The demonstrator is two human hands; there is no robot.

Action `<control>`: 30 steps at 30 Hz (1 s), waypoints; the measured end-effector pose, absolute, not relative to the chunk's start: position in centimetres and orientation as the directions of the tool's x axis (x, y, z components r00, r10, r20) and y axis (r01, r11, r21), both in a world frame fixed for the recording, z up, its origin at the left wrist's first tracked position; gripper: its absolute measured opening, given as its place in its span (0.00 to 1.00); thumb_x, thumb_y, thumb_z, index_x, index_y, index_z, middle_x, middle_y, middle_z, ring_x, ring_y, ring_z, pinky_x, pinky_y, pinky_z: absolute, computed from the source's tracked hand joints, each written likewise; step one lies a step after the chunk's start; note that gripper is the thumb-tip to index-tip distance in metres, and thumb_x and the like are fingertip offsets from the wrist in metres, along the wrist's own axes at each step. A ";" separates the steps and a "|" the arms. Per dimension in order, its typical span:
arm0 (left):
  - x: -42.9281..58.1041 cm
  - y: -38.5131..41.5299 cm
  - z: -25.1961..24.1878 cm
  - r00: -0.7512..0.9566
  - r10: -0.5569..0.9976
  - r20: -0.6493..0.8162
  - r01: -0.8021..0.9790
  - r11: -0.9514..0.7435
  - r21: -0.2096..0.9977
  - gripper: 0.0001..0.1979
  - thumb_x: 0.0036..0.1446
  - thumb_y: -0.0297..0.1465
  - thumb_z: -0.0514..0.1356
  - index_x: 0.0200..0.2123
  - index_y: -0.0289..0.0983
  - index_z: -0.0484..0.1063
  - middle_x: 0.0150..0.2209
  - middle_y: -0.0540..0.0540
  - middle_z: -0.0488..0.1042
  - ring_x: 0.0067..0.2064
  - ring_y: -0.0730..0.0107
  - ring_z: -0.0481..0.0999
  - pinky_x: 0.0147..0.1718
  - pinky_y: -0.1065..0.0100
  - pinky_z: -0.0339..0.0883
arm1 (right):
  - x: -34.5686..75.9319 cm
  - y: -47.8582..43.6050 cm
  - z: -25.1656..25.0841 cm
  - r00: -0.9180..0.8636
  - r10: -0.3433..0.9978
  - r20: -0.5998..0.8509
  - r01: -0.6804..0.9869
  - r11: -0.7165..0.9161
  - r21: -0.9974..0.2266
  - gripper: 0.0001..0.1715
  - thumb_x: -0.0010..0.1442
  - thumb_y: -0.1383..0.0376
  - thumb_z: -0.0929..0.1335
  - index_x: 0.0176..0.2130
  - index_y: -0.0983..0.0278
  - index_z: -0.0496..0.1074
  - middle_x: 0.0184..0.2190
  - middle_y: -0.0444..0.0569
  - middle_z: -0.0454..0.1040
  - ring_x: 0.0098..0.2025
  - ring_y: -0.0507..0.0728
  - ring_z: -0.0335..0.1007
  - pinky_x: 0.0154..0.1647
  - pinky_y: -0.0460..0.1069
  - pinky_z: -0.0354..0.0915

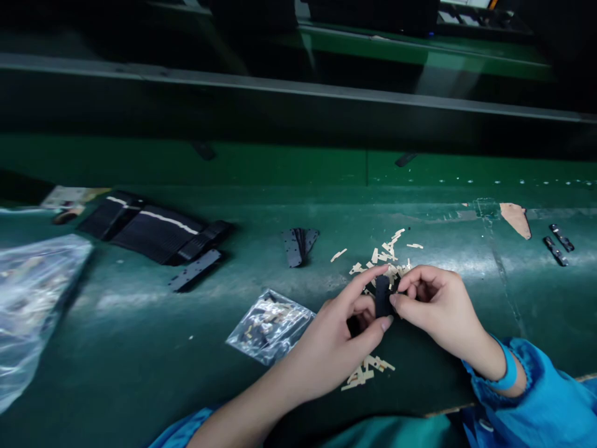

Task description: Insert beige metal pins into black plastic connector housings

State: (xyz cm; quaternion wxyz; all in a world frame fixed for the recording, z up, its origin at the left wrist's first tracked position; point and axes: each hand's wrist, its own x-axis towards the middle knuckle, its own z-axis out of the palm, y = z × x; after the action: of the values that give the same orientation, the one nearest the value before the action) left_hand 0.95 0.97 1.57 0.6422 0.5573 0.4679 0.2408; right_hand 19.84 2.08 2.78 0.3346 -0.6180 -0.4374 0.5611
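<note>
The gripped piece [382, 297] is black, the chips [384, 256] beyond it cream, the table [140, 361] beneath green, the sleeves [550, 398] blue.

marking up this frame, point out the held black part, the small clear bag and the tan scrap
Held black part [383, 295]: head view, middle of its visible face
Small clear bag [272, 325]: head view, middle of its upper side
Tan scrap [515, 218]: head view, its broad middle

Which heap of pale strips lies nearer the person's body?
The small heap, on the near side of the left hand; the larger heap lies beyond that hand, partly hidden.
</note>
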 end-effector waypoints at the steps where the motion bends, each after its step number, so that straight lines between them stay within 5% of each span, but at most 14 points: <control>1: 1.0 1.0 1.6 0.447 0.832 -0.330 0.213 0.259 0.942 0.33 0.64 0.29 0.59 0.71 0.41 0.58 0.28 0.56 0.70 0.31 0.68 0.72 0.34 0.68 0.67 | 19.9 2.1 2.8 -0.014 0.915 -0.403 0.169 -0.395 -0.903 0.04 0.45 0.66 0.73 0.27 0.62 0.77 0.20 0.40 0.70 0.22 0.50 0.60 0.23 0.47 0.56; 11: 1.0 0.9 2.0 0.422 0.850 -0.316 0.210 0.247 0.946 0.31 0.63 0.29 0.61 0.69 0.41 0.62 0.26 0.55 0.72 0.30 0.68 0.73 0.34 0.67 0.68 | 20.1 2.3 2.7 -0.053 0.902 -0.428 0.109 -0.420 -0.901 0.04 0.47 0.65 0.75 0.27 0.62 0.77 0.19 0.41 0.71 0.22 0.50 0.61 0.22 0.46 0.58; 18: 1.1 1.4 2.0 0.424 0.780 -0.461 0.062 0.482 0.874 0.34 0.59 0.31 0.64 0.68 0.38 0.62 0.26 0.53 0.76 0.26 0.69 0.75 0.27 0.69 0.69 | 20.2 1.7 2.7 -0.111 0.993 -0.042 0.309 -0.005 -0.951 0.05 0.55 0.70 0.73 0.31 0.60 0.79 0.30 0.45 0.80 0.28 0.53 0.71 0.25 0.48 0.64; 23: 0.9 1.6 1.8 0.429 0.763 -0.484 0.021 0.527 0.849 0.35 0.58 0.32 0.66 0.67 0.37 0.61 0.24 0.55 0.75 0.23 0.71 0.75 0.25 0.70 0.70 | 20.2 1.7 2.7 -0.159 0.983 0.090 0.363 0.143 -0.921 0.06 0.59 0.70 0.73 0.30 0.60 0.80 0.28 0.46 0.81 0.27 0.54 0.73 0.27 0.49 0.66; 30: 0.7 2.1 1.4 0.411 0.759 -0.505 0.101 0.513 0.853 0.32 0.61 0.32 0.65 0.67 0.37 0.62 0.25 0.54 0.76 0.25 0.69 0.77 0.29 0.67 0.71 | 20.6 1.5 1.6 0.051 0.983 -0.176 0.203 -0.182 -0.962 0.05 0.53 0.64 0.76 0.27 0.60 0.78 0.19 0.43 0.74 0.20 0.51 0.64 0.21 0.48 0.62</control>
State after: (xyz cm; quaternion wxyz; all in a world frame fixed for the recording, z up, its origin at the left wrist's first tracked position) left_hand 0.65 2.06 1.39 0.7172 0.4369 0.4919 0.2296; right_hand 20.63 1.54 1.62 0.4061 -0.6006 -0.4938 0.4801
